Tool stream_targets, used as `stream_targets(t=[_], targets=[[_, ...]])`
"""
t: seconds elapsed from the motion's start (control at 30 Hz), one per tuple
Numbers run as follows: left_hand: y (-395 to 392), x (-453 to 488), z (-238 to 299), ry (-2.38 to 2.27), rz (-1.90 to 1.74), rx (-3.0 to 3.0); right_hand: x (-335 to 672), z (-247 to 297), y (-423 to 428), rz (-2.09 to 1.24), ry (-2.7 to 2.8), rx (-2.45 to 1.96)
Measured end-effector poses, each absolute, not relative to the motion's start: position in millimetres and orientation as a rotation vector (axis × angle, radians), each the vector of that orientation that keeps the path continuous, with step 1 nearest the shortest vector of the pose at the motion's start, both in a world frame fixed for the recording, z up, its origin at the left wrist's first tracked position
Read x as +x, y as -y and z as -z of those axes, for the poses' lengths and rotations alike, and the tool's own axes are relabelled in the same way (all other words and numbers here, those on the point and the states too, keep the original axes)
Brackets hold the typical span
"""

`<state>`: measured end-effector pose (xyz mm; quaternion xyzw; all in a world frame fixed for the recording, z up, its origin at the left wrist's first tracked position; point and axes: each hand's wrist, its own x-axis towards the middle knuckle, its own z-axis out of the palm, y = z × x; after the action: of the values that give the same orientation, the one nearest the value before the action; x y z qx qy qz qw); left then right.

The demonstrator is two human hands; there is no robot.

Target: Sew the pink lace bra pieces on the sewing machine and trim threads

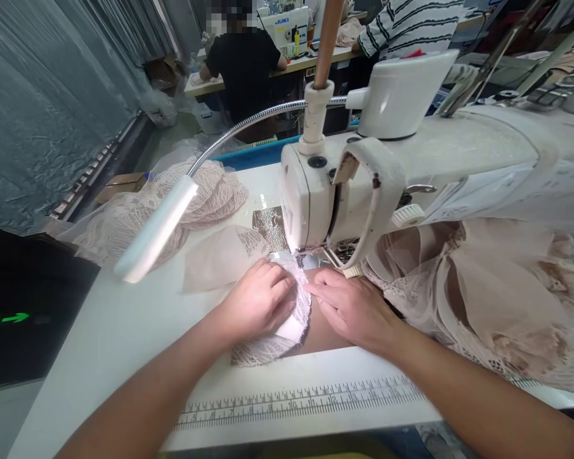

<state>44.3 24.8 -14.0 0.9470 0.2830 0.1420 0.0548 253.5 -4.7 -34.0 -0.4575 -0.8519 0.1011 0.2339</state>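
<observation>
A pale lace bra cup piece (293,326) lies under the head of a white sewing machine (310,197), its edge at the presser foot. My left hand (261,298) rests on it with the fingers bent and closed over the lace, left of the needle area. From the other side my right hand (347,303) pinches the lace edge, index finger stretched toward it and the other fingers curled under. Beneath and right of the lace is a brown fabric panel (323,335). The needle tip is too small to make out.
Stacked lace pieces (210,191) and a sheer piece (215,258) lie to the left, below a lamp (157,229) on a bent metal neck. Beige mesh and lace fabric (497,287) heaps at right. A printed ruler (296,405) runs along the front edge. Two people sit behind.
</observation>
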Motion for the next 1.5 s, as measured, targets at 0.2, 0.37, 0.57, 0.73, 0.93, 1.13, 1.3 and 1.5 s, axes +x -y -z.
stream_targets(t=[0.2,0.37,0.57,0.73,0.93,1.13,1.3,1.5], targets=[[-33,39,15,-0.888,-0.426,2.904,252,34,3,-0.258,2.369,-1.316],[-35,39,14,-0.904,-0.362,2.951,252,34,1,-0.277,2.397,-1.394],[-29,47,17,-0.816,-0.36,2.944,250,28,0,-0.296,2.362,-1.515],[-26,49,19,-0.772,-0.38,2.896,248,29,-1,-0.265,2.362,-1.559],[-26,48,20,-0.738,-0.412,2.859,251,31,0,-0.291,2.396,-1.451],[-28,42,15,-0.783,-0.437,2.842,251,31,1,-0.264,2.407,-1.434],[-27,28,-9,-1.443,-0.32,2.798,251,34,4,-0.292,2.321,-1.319],[-29,6,-26,-1.606,-0.02,2.16,250,30,10,-0.442,2.475,-1.038]])
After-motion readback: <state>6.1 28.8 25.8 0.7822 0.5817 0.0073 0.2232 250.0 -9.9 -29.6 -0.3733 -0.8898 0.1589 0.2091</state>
